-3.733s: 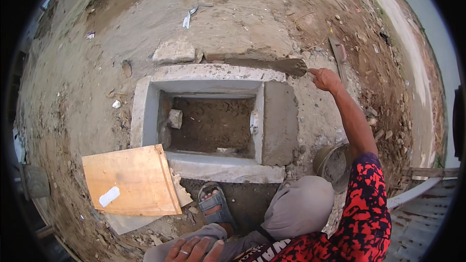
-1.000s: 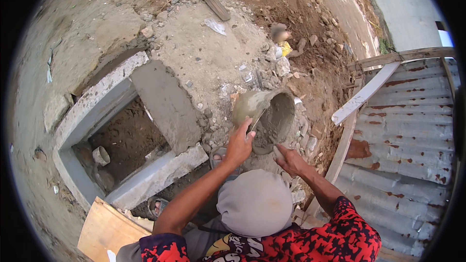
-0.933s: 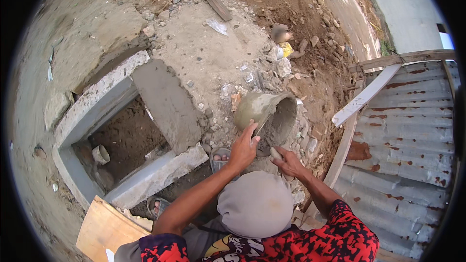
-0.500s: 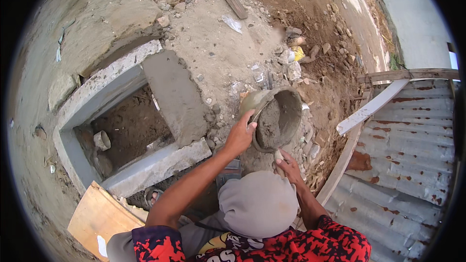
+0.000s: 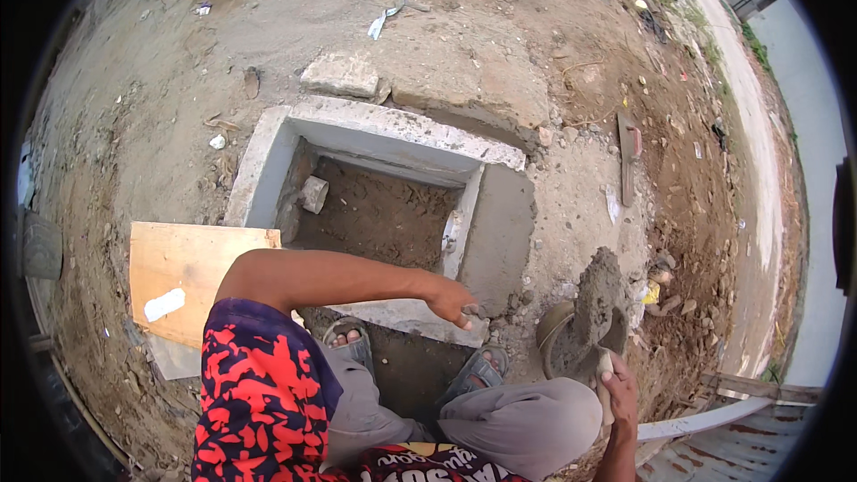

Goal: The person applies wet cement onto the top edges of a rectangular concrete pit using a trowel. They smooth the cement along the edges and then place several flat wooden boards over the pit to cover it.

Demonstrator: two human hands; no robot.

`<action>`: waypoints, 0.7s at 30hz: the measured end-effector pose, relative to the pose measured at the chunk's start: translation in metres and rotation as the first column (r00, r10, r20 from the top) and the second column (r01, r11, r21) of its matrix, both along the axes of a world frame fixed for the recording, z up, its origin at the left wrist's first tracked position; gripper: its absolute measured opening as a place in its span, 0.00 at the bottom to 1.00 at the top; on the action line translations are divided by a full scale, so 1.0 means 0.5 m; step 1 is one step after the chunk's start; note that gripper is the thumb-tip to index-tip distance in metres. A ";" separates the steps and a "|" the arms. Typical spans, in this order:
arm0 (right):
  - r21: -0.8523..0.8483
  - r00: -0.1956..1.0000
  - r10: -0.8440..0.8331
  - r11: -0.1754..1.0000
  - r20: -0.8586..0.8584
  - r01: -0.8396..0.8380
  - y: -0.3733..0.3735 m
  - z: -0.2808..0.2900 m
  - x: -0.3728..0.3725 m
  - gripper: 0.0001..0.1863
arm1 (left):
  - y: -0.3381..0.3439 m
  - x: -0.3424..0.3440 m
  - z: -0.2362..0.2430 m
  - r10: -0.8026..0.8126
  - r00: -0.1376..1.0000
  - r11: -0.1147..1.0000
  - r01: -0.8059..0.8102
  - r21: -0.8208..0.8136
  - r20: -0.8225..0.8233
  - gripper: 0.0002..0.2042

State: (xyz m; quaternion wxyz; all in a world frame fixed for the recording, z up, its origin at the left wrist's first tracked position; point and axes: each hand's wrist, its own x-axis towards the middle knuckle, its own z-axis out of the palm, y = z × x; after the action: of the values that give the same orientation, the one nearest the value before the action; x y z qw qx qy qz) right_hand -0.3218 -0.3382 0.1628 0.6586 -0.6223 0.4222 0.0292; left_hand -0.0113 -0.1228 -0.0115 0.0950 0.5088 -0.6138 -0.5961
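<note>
My right hand [image 5: 620, 390] grips the pale handle of a trowel [image 5: 605, 366]. A heap of wet grey mortar [image 5: 603, 290] covers its blade, which is raised over the mouth of a mortar-smeared bucket [image 5: 555, 326]. My left hand [image 5: 453, 300] reaches across to the near right corner of a rectangular concrete pit [image 5: 402, 311], its thumb and forefinger apart and nothing visibly held. Whether the fingertips touch the corner is unclear. Smooth wet mortar [image 5: 500, 232] lies in a broad strip along the pit's right side.
A wooden board [image 5: 196, 259] lies left of my arm. A float with a red handle [image 5: 628, 161] rests on the dirt at far right. My sandalled feet [image 5: 478, 370] are close to the pit's near wall. Corrugated metal sheeting [image 5: 741, 446] is at lower right.
My left hand has let go of the bucket and moved left to the pit's corner. The bucket now sits lower, and the trowel has come up loaded with mortar. The view has turned leftward.
</note>
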 end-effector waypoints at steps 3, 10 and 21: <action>0.106 0.980 0.188 0.975 0.061 -0.194 -0.039 -0.023 0.194 0.30 | 0.166 -0.021 -0.008 0.243 0.943 0.964 -0.208 0.163 -0.230 0.33; -0.519 0.619 0.785 0.514 -0.036 -0.683 -0.014 -0.157 0.800 0.30 | 0.477 -0.193 -0.063 0.833 0.495 0.552 -0.765 0.332 -0.246 0.28; -0.837 0.546 0.695 -0.150 -0.468 -0.527 0.125 -0.196 1.013 0.27 | 0.492 -0.394 -0.328 0.903 -0.373 0.099 -0.302 -0.948 0.213 0.19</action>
State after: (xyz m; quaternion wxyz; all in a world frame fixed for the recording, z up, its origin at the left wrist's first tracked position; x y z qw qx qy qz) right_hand 0.1847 -0.2759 0.0647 0.0735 -0.9955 -0.0491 0.0345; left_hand -0.2085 0.1234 -0.1757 0.2092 0.9323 -0.2024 0.2148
